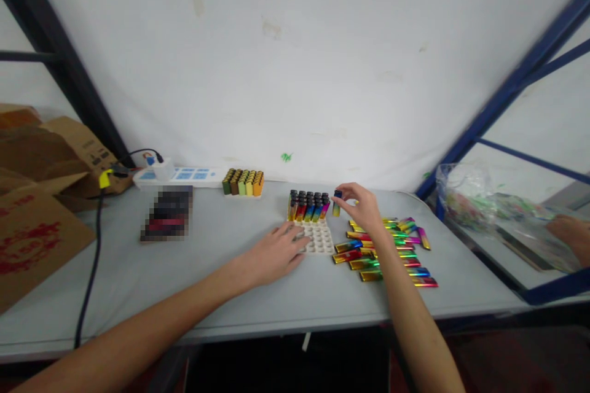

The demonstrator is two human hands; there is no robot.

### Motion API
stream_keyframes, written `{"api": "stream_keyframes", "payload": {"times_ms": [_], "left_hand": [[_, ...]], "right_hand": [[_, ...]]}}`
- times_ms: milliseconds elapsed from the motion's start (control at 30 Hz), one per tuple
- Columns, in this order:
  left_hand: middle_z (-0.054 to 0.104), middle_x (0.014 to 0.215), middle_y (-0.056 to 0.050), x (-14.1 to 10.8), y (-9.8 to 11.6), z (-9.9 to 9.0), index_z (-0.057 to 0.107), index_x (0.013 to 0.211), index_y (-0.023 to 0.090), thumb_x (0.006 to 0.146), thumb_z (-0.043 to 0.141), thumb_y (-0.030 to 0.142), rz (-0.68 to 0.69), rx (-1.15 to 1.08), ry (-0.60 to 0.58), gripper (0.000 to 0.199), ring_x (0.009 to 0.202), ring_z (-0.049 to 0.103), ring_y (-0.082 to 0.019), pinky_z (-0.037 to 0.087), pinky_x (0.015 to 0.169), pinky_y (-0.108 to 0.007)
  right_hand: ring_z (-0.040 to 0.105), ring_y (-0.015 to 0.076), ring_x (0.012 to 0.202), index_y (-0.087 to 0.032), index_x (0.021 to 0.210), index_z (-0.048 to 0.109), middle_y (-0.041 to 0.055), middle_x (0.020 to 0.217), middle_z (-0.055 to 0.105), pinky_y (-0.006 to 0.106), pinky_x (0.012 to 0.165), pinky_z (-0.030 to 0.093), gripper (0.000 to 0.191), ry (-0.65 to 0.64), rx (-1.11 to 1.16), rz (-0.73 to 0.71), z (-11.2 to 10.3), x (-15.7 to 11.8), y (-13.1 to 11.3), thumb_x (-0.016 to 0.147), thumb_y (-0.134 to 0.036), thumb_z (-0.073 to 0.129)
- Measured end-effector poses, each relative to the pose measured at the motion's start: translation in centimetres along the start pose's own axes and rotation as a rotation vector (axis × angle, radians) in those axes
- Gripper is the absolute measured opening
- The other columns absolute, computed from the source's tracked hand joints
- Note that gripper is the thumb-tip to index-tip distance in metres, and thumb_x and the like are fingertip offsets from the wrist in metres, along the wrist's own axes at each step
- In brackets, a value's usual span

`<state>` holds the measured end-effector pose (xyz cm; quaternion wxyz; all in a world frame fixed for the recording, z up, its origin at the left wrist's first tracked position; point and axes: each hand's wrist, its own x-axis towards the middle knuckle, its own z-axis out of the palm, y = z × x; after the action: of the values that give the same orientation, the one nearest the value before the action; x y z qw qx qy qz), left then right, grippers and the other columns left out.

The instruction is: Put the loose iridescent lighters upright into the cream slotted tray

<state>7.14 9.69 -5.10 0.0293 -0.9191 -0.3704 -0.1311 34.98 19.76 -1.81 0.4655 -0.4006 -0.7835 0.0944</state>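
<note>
Between the thumb and fingers of my right hand (362, 206) is a lighter (337, 204), upright, with a dark top and a blue-to-yellow body. It is just right of a block of standing lighters (308, 206) with black tops, set in rows at the back of a white tray (322, 239). The tray's front part shows bare round holes. My left hand (276, 252) lies with fingers stretched over the tray's left edge. Under and beside my right forearm, a pile of shiny multicoloured lighters (354, 255) lies on the table; the forearm hides part of it.
A second block of green, brown and yellow lighters (243, 183) stands near the wall. Left of it are a power strip (196, 177), a blurred dark flat item (168, 215), a black cable (96, 258) and cardboard boxes (37, 227). Another person's hand (571, 233) shows beyond the blue frame (511, 95).
</note>
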Motion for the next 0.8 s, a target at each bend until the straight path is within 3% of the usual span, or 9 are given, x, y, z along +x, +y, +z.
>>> {"api": "stream_keyframes", "payload": {"times_ms": [267,500,800], "left_hand": [[0.063,0.142,-0.014,0.1,0.0,0.0,0.064,0.139,0.023,0.106,0.059,0.028,-0.005,0.009,-0.024,0.034,0.136,0.055,-0.034,0.048,0.113,-0.050],[0.063,0.141,-0.014,0.0,0.0,0.3,0.064,0.139,0.023,0.105,0.060,0.028,-0.007,0.002,-0.004,0.034,0.136,0.055,-0.034,0.048,0.113,-0.050],[0.063,0.142,-0.013,0.0,0.1,0.0,0.064,0.140,0.023,0.105,0.061,0.028,-0.019,0.009,-0.030,0.035,0.136,0.055,-0.034,0.049,0.112,-0.049]], "right_hand": [[0.073,0.0214,0.065,-0.021,0.100,0.073,0.0031,0.073,0.073,0.036,0.067,0.065,0.049,-0.156,0.173,0.140,0.0,-0.3,0.3,0.082,-0.066,0.082],[0.072,0.0170,0.069,-0.022,0.097,0.075,0.0059,0.095,0.073,0.033,0.067,0.067,0.046,-0.196,0.111,0.027,0.9,-0.3,-0.7,0.086,-0.067,0.077],[0.072,0.0173,0.070,-0.022,0.097,0.076,0.0064,0.097,0.073,0.035,0.068,0.067,0.044,-0.185,0.133,0.019,0.4,-0.3,-0.5,0.088,-0.066,0.075]]}}
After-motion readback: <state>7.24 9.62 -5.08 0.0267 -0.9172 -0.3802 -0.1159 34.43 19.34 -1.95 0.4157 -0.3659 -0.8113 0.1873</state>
